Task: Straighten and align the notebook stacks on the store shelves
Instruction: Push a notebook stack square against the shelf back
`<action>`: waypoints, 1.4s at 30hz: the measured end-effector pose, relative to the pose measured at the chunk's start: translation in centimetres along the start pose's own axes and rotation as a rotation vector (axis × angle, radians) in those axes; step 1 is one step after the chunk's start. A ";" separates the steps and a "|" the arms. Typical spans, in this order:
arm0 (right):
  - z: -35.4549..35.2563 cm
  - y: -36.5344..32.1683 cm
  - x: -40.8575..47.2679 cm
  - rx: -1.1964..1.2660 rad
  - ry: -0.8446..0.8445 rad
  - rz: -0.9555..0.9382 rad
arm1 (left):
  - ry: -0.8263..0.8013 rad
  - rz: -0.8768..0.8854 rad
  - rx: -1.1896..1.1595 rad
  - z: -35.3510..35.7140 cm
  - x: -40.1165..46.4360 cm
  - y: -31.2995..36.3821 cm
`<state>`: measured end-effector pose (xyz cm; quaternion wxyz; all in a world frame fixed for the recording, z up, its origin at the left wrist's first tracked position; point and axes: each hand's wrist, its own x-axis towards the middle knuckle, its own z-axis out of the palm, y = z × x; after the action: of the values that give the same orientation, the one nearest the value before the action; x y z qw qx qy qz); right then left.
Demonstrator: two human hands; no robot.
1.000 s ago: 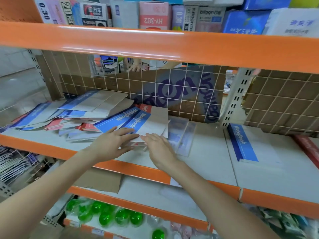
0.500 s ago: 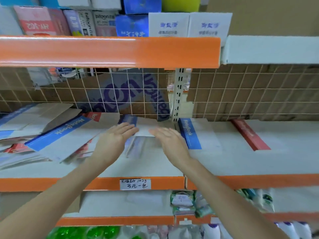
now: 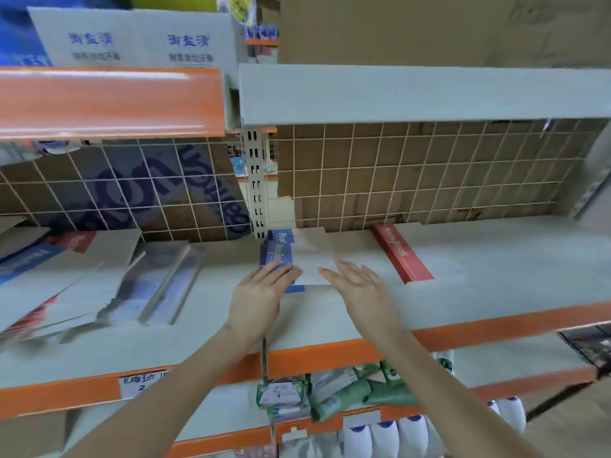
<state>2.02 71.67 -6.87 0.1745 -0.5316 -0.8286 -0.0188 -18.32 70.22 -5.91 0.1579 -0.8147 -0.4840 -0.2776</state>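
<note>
A small stack of blue-spined notebooks (image 3: 299, 256) lies on the grey shelf (image 3: 496, 285) just right of the upright post. My left hand (image 3: 261, 292) rests flat on its near left corner, fingers straight. My right hand (image 3: 357, 285) lies flat beside the stack's near right edge, fingers spread. A red-spined notebook stack (image 3: 401, 254) sits further right. A loose, fanned heap of blue and red notebooks (image 3: 66, 276) covers the shelf's left part.
Clear plastic sleeves (image 3: 165, 285) lie beside the heap. A wire grid backing (image 3: 429, 173) with cardboard closes the shelf's rear. An orange shelf edge (image 3: 109, 100) with boxes hangs overhead. Green packets (image 3: 347, 388) and white bottles (image 3: 380, 434) fill the lower shelves.
The view has swung right. Both hands slid a blue notebook from beside the left heap over to the blue stack past the post, and now lie flat on and beside it.
</note>
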 end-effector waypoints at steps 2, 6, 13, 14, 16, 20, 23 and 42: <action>0.8 1.0 0.1 -0.030 -0.025 0.030 | -0.016 -0.024 0.017 1.2 0.1 0.7; 2.7 1.9 1.0 -0.063 -0.081 0.109 | -0.257 -0.134 0.057 3.5 0.1 0.9; 4.2 3.2 2.0 0.035 -0.242 0.190 | -0.543 -0.302 0.183 4.6 -1.4 -2.1; 4.3 3.3 2.1 0.072 -0.266 0.190 | -0.546 -0.324 0.155 4.5 -1.6 -2.4; 4.4 3.4 2.2 0.124 -0.294 0.187 | -0.519 -0.368 0.067 4.5 -1.6 -2.6; 4.6 3.3 2.6 0.159 -0.278 0.185 | -0.437 -0.427 -0.079 4.7 -1.5 -2.4; 4.6 3.3 2.9 0.209 -0.258 0.195 | -0.409 -0.485 -0.155 4.7 -1.4 -2.2; 3.8 1.6 4.8 0.183 -0.241 0.202 | -0.354 -0.500 -0.227 2.0 -2.1 -3.6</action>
<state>0.64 77.39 -9.25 0.1224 -0.5924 -0.7842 0.1380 -21.70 71.56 -8.84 -0.0936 -0.7186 -0.6551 -0.2138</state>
